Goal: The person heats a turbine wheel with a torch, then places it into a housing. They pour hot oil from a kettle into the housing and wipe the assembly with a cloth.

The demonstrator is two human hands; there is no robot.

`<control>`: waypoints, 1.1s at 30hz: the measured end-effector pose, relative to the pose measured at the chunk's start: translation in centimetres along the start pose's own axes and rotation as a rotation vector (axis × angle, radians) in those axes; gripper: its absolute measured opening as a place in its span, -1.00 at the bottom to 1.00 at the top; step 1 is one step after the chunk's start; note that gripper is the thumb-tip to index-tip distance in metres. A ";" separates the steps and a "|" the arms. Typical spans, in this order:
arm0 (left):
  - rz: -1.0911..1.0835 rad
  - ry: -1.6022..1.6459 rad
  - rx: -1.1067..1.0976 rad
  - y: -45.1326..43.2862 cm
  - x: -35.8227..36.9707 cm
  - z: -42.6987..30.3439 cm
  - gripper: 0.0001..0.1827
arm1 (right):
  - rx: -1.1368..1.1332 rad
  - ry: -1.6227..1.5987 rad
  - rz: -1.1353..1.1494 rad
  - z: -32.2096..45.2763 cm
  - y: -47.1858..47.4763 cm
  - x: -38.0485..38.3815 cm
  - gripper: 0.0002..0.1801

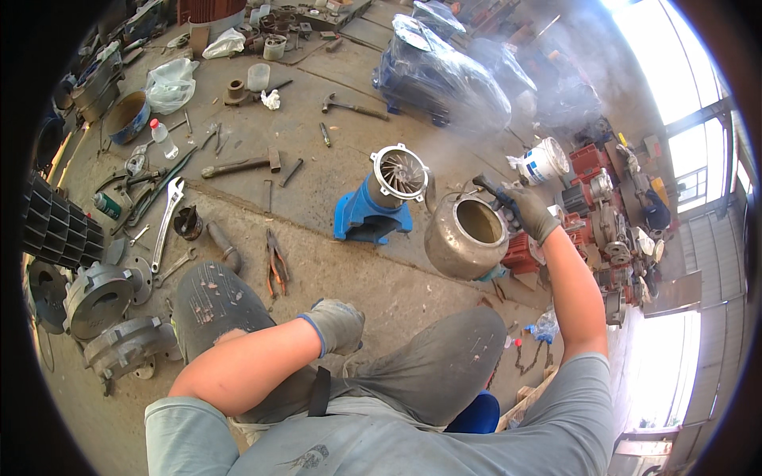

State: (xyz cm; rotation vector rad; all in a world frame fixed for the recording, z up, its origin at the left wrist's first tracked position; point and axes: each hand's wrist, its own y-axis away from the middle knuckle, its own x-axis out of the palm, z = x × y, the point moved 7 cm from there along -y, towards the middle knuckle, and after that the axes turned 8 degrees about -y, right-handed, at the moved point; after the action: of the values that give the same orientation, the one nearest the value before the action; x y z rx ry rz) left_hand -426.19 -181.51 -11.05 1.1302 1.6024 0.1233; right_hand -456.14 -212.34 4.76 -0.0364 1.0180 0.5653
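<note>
My gloved right hand (pixel 530 211) is shut on the black handle (pixel 489 184) of a dented metal kettle (pixel 443 247). The kettle's round mouth faces up, with no lid on it. Its spout side is beside a blue pump housing (pixel 357 217) that stands on the floor. A vaned metal impeller (pixel 403 172) shows inside the housing's flanged ring at the top. Pale steam or smoke (pixel 440 146) hangs behind the pump. My gloved left hand (pixel 337 327) is curled in front of my body, between my knees; whether it holds anything is hidden.
Orange-handled pliers (pixel 276 268), an adjustable wrench (pixel 166 223), a sledgehammer (pixel 241 167) and a claw hammer (pixel 357 109) lie on the floor. Grey castings (pixel 98 300) stand at the left. Plastic-wrapped machines (pixel 443 77) are beyond the pump, and a white bucket (pixel 543 162) is behind the kettle.
</note>
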 end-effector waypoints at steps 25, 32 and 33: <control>0.036 0.018 -0.021 0.2 0.0 1.0 -0.36 | 0.143 -0.108 -0.012 0.7 0.3 0.4 -0.73; 0.021 0.013 -0.024 0.4 -0.1 1.2 -0.35 | 0.351 -0.324 -0.054 1.0 0.9 0.8 -0.55; 0.017 0.016 -0.017 0.4 -0.1 1.1 -0.35 | 0.349 -0.315 -0.050 1.3 0.9 0.9 -0.55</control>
State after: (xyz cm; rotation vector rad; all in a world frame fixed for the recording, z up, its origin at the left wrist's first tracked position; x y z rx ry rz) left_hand -425.05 -181.89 -11.13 1.1326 1.6035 0.1567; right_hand -455.24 -210.80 4.96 0.3257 0.7927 0.3282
